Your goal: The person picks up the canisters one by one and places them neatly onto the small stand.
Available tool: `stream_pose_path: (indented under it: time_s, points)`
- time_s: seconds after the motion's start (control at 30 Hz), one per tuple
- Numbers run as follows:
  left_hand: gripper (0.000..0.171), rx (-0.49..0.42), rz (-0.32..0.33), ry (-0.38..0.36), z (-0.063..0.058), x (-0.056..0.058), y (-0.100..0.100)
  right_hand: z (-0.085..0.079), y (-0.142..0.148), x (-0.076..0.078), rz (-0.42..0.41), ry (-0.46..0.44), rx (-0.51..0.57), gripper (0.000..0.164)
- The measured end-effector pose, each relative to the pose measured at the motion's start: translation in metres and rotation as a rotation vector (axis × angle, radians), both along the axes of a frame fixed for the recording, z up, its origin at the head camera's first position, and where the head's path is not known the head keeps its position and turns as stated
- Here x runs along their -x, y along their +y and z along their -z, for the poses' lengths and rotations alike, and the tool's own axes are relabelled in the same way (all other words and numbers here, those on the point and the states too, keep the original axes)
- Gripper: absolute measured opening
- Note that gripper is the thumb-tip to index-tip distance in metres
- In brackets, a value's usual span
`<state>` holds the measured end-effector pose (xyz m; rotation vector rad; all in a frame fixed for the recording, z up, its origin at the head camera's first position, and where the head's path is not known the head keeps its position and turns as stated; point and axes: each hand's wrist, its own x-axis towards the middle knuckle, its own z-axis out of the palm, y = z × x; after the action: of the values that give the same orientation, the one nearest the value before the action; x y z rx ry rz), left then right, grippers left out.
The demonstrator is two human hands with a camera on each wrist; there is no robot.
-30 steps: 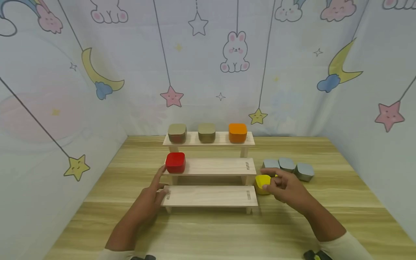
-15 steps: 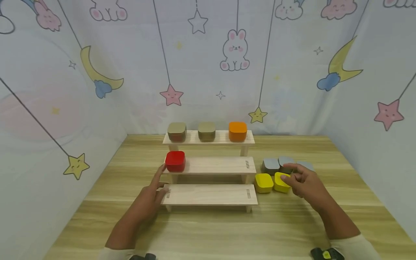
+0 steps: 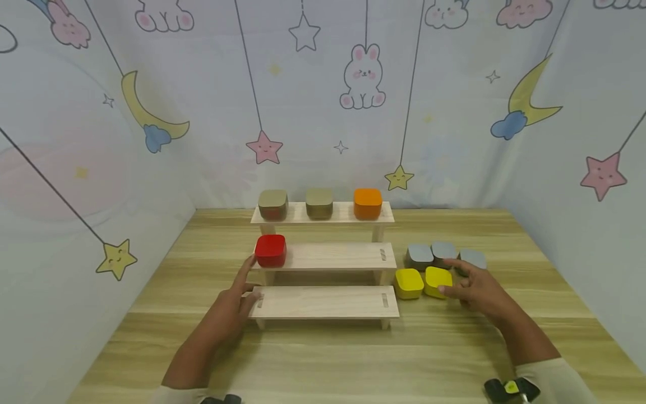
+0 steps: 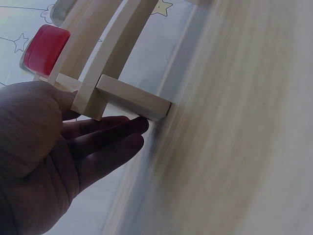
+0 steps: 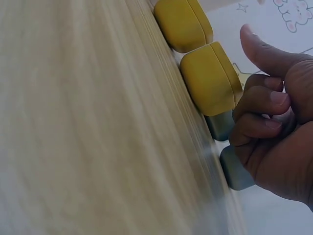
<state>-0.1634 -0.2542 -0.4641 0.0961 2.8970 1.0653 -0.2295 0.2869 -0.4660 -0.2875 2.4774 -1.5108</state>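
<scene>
At the left end of a three-step wooden rack [image 3: 323,302], my left hand [image 3: 229,314] rests with its index fingertip by the red rounded-square box [image 3: 271,251] and its thumb at the lowest step. The left wrist view shows this hand's other fingers fairly straight beside the rack's leg [image 4: 134,98]. My right hand [image 3: 479,289] hovers at the right side of the right yellow box [image 3: 438,281]. Its thumb and index finger are spread apart, while the other fingers curl inward in the right wrist view, holding nothing. A second yellow box [image 3: 409,283] sits just left of it.
Three grey boxes [image 3: 420,256] stand on the wood-grain table [image 3: 323,365] behind the yellow ones. On the top step are two khaki boxes [image 3: 319,203] and an orange box [image 3: 367,203]. A patterned curtain [image 3: 313,123] encloses the table.
My right hand has moved right from over the left yellow box to the right yellow box, and its thumb and index finger have spread. The left hand has stayed at the rack.
</scene>
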Motion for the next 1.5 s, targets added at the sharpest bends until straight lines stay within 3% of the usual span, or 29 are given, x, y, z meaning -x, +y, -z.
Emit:
stream_pose_path:
  time_s: [0.57, 1.5]
  points:
    - [0.089, -0.007, 0.0, 0.005, -0.001, -0.001, 0.0, 0.013, 0.004, 0.009, -0.044, 0.031, -0.098, 0.088]
    - [0.089, -0.007, 0.006, 0.014, 0.0, -0.001, 0.0, 0.016, 0.005, 0.008, -0.077, -0.021, -0.086, 0.08]
